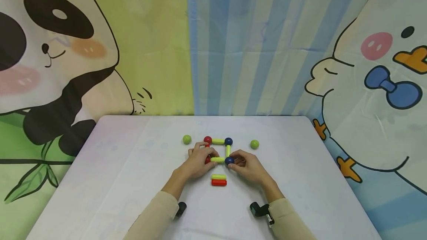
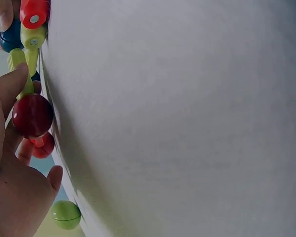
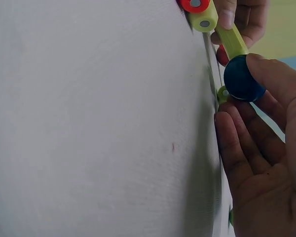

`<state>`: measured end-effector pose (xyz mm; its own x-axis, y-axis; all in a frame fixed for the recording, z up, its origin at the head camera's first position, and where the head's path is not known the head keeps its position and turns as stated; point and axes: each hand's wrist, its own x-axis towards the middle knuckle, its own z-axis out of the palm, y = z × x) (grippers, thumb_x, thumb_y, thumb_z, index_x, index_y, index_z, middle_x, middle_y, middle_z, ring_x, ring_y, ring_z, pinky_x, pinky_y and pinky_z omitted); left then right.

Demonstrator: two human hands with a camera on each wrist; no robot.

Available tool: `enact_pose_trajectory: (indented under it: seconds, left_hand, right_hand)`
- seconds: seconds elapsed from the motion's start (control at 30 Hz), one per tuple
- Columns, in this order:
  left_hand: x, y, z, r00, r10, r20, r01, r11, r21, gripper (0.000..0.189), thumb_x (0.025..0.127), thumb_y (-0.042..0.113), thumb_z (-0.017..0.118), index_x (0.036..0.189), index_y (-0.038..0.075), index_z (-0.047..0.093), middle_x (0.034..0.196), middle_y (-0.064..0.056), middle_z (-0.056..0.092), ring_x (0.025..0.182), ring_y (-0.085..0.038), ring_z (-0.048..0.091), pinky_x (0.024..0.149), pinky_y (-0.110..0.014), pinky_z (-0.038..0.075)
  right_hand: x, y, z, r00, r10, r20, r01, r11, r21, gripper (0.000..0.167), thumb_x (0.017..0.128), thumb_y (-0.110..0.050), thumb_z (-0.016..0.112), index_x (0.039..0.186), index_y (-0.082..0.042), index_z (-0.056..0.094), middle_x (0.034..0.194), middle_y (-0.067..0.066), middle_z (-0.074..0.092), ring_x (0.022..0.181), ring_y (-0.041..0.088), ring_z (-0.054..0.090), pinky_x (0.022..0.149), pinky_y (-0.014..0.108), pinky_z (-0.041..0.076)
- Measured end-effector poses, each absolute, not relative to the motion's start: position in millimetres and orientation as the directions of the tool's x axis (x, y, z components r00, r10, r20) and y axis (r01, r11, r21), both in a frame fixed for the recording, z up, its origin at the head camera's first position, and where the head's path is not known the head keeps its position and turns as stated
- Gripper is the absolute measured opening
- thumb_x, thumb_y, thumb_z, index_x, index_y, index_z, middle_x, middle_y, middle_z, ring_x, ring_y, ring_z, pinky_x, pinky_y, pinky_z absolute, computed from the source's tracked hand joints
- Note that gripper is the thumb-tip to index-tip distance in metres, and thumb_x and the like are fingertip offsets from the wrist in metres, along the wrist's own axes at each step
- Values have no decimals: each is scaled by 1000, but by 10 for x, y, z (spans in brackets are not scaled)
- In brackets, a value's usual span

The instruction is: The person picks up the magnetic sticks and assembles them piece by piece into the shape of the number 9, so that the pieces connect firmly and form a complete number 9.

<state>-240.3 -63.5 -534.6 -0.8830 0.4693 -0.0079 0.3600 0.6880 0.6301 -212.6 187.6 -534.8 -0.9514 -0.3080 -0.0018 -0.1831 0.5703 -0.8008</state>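
A square of magnetic rods and balls lies on the table. Its far side runs from a red ball (image 1: 207,140) along a yellow-green rod (image 1: 218,141) to a blue ball (image 1: 228,141). Another yellow-green rod (image 1: 228,151) forms the right side; a red rod, mostly hidden by fingers, is at the left. My left hand (image 1: 199,161) pinches the near yellow-green rod (image 1: 218,159) beside the near red ball (image 2: 32,116). With thumb and fingers, my right hand (image 1: 248,165) grips the near blue ball (image 3: 242,79), which meets that rod's right end.
A loose yellow-green rod (image 1: 218,177) and a red rod (image 1: 219,183) lie side by side in front of the square. One green ball (image 1: 187,139) sits beyond it to the left, another green ball (image 1: 254,144) to the right. The white table (image 1: 133,180) reaches a patterned cloth backdrop.
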Motion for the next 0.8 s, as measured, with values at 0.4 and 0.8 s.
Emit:
enact_pose_trajectory:
  seconds: [0.4,0.8]
  left_hand:
    - [-2407,-580,-5340,-878,479,-3,393,724,567,21,93,35,76,113,31,69,119,9,66,148,-28,27,108,-59,24]
    - [-2438,-467,-5281,-853,520,54,483,744,461,17,91,40,79,102,29,73,106,11,67,131,-25,43,102,-56,25]
  right_hand:
    - [-2116,1864,-5367,-959,-282,-2,-162,559,-813,34,93,-24,78,124,-18,66,116,-2,68,99,12,67,89,30,56]
    - [-2219,1863,-5391,-978,-204,-36,-66,475,-878,32,103,-24,65,129,-8,60,110,7,65,84,16,68,74,29,58]
